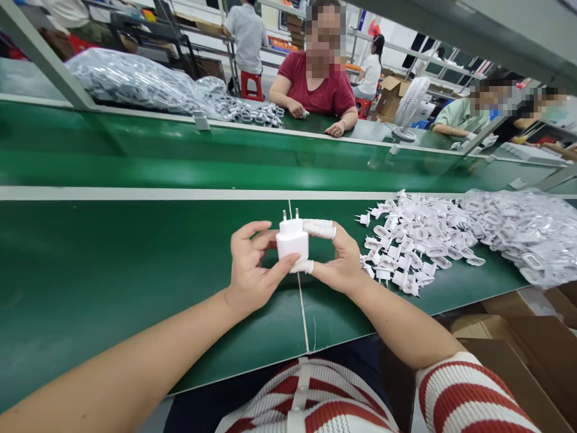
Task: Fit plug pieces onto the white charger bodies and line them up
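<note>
A white two-pin charger plug (293,242) is held upright between both hands above the green table, its metal pins pointing away from me. My left hand (252,258) grips its left side, with the thumb across the lower front. On the other side, my right hand (336,252) pinches the plug with white-covered finger and thumb tips. To the right lies a heap of white plug pieces (406,234), several with pins showing. The faces of the plug turned away from me are hidden.
A clear plastic bag (536,234) of white parts adjoins the heap. Ahead runs a green conveyor belt (180,159). Across it sit a person in a red shirt (322,90), another bag (135,81) and a white fan (410,108). Cardboard boxes (518,349) stand below right.
</note>
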A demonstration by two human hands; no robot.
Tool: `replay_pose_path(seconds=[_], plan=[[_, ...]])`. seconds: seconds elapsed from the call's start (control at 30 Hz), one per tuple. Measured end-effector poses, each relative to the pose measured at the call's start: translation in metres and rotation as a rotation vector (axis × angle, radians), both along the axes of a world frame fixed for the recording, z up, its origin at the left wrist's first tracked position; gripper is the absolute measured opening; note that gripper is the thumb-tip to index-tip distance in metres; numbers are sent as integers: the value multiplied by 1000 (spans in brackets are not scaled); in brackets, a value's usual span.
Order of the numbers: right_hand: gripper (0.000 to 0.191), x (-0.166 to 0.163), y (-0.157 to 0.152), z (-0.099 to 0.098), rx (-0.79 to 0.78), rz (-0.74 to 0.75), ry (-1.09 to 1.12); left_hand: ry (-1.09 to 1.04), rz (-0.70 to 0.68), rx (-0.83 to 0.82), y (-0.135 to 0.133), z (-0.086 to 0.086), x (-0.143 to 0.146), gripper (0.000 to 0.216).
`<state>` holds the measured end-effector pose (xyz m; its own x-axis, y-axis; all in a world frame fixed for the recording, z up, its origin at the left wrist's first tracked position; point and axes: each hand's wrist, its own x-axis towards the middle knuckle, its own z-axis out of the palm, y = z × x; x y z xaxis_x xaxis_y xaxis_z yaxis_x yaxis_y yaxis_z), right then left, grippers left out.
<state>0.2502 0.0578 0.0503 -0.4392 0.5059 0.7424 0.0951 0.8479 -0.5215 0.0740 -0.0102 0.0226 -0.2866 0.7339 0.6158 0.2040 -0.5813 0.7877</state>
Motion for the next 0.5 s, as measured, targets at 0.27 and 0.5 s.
replay_pose_path(seconds=[0.27,0.5], plan=[[60,4,-13,4,288,-33,37,319,120,398,-2,6,-5,42],[71,5,-16,0,301,-43,28,373,219,391,-3,5,-4,28]])
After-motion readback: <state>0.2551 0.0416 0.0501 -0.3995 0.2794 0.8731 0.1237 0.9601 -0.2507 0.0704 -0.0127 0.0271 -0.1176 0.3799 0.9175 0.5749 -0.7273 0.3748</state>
